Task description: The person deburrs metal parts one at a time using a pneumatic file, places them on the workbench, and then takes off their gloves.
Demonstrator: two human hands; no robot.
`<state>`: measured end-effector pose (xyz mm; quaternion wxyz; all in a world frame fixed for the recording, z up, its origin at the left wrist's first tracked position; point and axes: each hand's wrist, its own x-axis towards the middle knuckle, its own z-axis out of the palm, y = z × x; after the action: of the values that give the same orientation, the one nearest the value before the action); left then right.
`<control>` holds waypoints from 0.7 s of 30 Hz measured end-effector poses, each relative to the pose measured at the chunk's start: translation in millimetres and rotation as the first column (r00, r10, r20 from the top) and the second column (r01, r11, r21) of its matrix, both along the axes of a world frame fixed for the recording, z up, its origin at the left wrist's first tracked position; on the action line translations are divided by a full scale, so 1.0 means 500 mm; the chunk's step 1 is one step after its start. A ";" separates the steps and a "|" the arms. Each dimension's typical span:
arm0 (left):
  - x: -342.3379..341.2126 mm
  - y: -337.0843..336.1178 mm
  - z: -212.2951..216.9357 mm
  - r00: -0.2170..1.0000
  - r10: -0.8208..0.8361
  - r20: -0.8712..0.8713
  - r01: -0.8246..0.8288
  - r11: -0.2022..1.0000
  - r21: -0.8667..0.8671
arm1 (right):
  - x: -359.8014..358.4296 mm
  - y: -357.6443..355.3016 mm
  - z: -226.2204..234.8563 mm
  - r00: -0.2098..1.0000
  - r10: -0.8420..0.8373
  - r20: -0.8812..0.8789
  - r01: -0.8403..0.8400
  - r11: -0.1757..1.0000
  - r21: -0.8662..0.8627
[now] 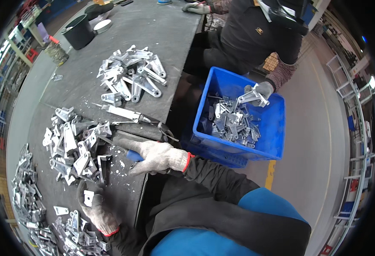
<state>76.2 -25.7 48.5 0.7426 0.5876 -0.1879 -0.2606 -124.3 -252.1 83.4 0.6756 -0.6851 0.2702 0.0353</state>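
Note:
Both my hands wear grey-white knit gloves with red cuffs. My left hand [98, 210], low on the dark table, is closed round a small silver metal bracket [88, 198]. To the right and farther off, my right hand [159, 157] grips a blue-handled tool [134, 156], its forefinger stretched forward; the tool's kind is mostly hidden by the glove. A pile of silver metal brackets [81, 161] lies just beyond my left hand, with bright chips scattered beside it. More brackets [78, 232] lie loose to the near side of that hand.
A slim powered hand tool [127, 113] with a thin tip lies across the table [161, 32]. Beyond it is another bracket pile [132, 74]. A co-worker's gloved hand [262, 91] holds a bracket over a blue bin [208, 143] of brackets. A black bucket [78, 34] stands far left.

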 end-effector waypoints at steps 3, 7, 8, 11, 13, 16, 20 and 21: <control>0.011 0.002 -0.019 0.980 -0.077 0.183 0.086 0.995 -0.043 | 0.007 0.007 -0.009 0.995 -0.045 0.091 0.052 0.996 -0.071; 0.024 -0.013 -0.048 0.944 0.281 0.173 -0.300 0.949 0.093 | 0.015 0.015 -0.039 0.993 -0.077 0.093 0.086 0.992 -0.095; 0.027 -0.022 -0.047 0.933 0.346 0.099 -0.352 0.934 0.056 | 0.017 0.016 -0.050 0.985 -0.082 0.151 0.093 0.993 -0.070; 0.022 -0.027 -0.017 0.963 0.245 0.114 -0.248 0.969 0.016 | 0.021 0.019 -0.089 0.985 -0.094 0.142 0.108 0.989 -0.097; 0.004 -0.022 0.007 0.981 0.172 0.086 -0.174 0.985 0.006 | 0.038 0.025 -0.112 0.932 -0.097 0.348 0.236 0.893 -0.382; -0.060 0.009 0.001 0.975 0.135 -0.176 -0.114 0.985 0.127 | 0.043 0.042 -0.116 0.894 -0.098 0.436 0.339 0.785 -0.518; -0.113 0.040 -0.050 0.990 0.070 -0.123 -0.052 0.988 0.144 | 0.014 0.080 -0.044 0.996 0.021 0.088 0.014 0.925 -0.380; -0.118 0.044 -0.059 0.997 0.054 -0.049 -0.046 0.987 0.153 | 0.010 0.098 -0.023 0.964 0.133 0.230 0.005 0.857 -0.515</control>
<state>17.1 -3.5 19.0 0.7066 0.6401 -0.1330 -0.2708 -119.2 -203.0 71.7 0.4974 -0.8469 0.1566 -0.1042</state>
